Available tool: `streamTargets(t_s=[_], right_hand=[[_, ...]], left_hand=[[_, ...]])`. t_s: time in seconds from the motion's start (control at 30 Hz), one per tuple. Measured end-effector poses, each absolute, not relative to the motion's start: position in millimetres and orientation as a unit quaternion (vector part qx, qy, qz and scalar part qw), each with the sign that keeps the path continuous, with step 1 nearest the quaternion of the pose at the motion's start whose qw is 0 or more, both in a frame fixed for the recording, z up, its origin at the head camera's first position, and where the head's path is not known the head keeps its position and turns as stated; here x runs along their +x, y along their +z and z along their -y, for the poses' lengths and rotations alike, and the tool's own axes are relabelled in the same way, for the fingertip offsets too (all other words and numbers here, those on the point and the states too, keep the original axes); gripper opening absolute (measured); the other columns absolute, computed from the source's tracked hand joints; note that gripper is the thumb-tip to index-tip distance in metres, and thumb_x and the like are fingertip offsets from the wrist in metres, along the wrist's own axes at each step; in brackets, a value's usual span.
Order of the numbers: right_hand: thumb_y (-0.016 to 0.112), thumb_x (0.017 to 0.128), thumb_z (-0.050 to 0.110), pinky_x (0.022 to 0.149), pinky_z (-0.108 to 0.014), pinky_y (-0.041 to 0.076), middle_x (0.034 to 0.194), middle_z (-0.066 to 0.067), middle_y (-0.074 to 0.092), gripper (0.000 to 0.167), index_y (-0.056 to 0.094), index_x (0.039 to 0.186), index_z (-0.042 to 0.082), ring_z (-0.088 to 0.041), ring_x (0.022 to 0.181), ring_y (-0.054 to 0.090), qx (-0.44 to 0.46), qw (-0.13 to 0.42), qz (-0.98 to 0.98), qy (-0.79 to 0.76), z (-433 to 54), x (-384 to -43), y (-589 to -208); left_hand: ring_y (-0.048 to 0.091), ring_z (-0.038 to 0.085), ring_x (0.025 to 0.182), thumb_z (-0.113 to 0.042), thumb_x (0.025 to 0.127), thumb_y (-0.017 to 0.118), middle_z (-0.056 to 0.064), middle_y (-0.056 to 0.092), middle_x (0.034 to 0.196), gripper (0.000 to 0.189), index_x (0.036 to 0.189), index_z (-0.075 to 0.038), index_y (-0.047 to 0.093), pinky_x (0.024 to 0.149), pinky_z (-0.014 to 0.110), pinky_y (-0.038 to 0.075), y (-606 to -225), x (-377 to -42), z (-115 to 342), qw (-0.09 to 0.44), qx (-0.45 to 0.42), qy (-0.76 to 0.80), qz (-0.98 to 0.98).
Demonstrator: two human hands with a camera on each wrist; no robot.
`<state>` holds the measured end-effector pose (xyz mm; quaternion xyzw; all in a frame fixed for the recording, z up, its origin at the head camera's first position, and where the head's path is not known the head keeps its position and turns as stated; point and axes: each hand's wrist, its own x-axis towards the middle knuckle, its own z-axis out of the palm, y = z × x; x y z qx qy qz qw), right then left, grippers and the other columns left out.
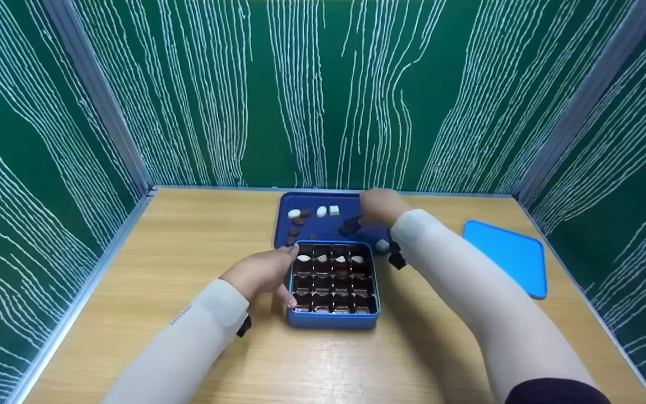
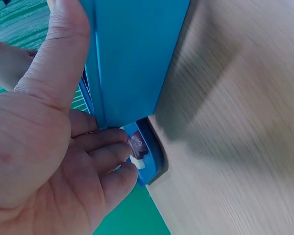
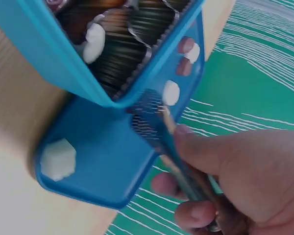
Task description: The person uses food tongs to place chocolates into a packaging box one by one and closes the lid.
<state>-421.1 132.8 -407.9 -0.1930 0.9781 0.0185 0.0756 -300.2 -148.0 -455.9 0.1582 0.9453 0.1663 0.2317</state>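
Note:
A blue tin box (image 1: 333, 321) with a dark divided insert stands mid-table. White chocolates (image 1: 340, 259) sit in a row of its cells, behind darker pieces. My left hand (image 1: 261, 273) holds the box's left side, thumb at the front corner and fingers round the back one. Above a dark blue tray (image 1: 328, 226), my right hand (image 1: 379, 207) grips tongs (image 3: 183, 174) with dark slotted ends. Those ends hover close over the tray beside a white oval chocolate (image 3: 171, 93), with no piece visible between them. A white faceted chocolate (image 3: 59, 160) lies at the tray's near right corner.
Brown chocolates (image 1: 294, 232) and a white square one (image 1: 334, 210) lie on the tray, which the box partly overlaps. A bright blue lid (image 1: 505, 258) rests on the table at right. Green walls (image 1: 328, 101) with white lines enclose the table.

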Motion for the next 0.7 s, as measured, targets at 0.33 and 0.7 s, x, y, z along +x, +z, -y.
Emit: streamTargets(t_s=[0.33, 0.7], right_hand=[[0.083, 0.103, 0.048, 0.091, -0.049, 0.066, 0.109, -0.012, 0.079, 0.047, 0.076, 0.115, 0.003, -0.024, 0.087, 0.063, -0.170, 0.095, -0.979, 0.063, -138.7, -418.8, -389.3], [0.087, 0.102, 0.040, 0.094, -0.048, 0.070, 0.107, -0.013, 0.081, 0.042, 0.076, 0.115, 0.002, -0.026, 0.092, 0.074, -0.199, 0.078, -0.973, 0.082, -143.3, -424.4, -401.2]], left_hand=[[0.014, 0.039, 0.178, -0.044, 0.077, 0.101, 0.019, 0.010, 0.191, 0.145, 0.183, -0.006, 0.009, 0.147, 0.051, 0.016, -456.4, -301.7, 145.7, 0.226, 0.176, 0.142, -0.948], [0.015, 0.038, 0.178, -0.043, 0.078, 0.101, 0.019, 0.012, 0.191, 0.144, 0.183, -0.006, 0.009, 0.147, 0.050, 0.017, -455.1, -301.0, 145.2, 0.222, 0.175, 0.145, -0.948]])
